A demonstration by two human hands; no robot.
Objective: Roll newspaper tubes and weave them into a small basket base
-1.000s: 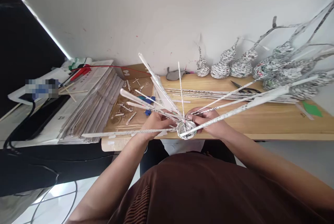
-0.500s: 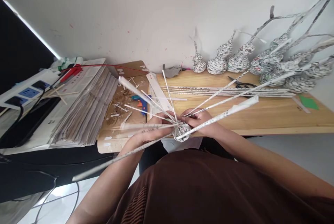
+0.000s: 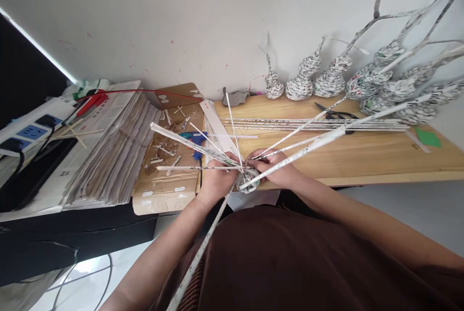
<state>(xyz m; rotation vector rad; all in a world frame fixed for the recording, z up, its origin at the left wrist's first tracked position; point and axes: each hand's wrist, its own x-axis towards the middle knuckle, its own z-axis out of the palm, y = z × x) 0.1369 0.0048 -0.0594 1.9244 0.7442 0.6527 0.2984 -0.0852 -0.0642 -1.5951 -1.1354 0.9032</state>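
Observation:
Close to my body, at the table's front edge, I hold a small round woven piece (image 3: 247, 181) of rolled newspaper. Long rolled paper tubes (image 3: 300, 157) stick out from it on all sides. My left hand (image 3: 218, 178) is closed on its left side, with tubes passing over the fingers. On the right, my right hand (image 3: 274, 168) pinches at the tubes by the weave's upper edge; its fingertips are partly hidden. One long tube (image 3: 206, 245) slants down from the piece across my left forearm and shirt.
Several gourd-shaped woven paper pieces (image 3: 299, 87) stand along the wall. Black scissors (image 3: 339, 114) lie near a row of paper tubes (image 3: 275, 124). A blue glue gun (image 3: 197, 142) rests by scraps on cardboard (image 3: 163, 195). Stacked newspapers (image 3: 116, 151) and a power strip (image 3: 32, 129) are at left.
The woven piece has turned a little in my hands. The tube at lower left has swung down toward my body, and the left-hand tubes have shifted. My view has moved slightly.

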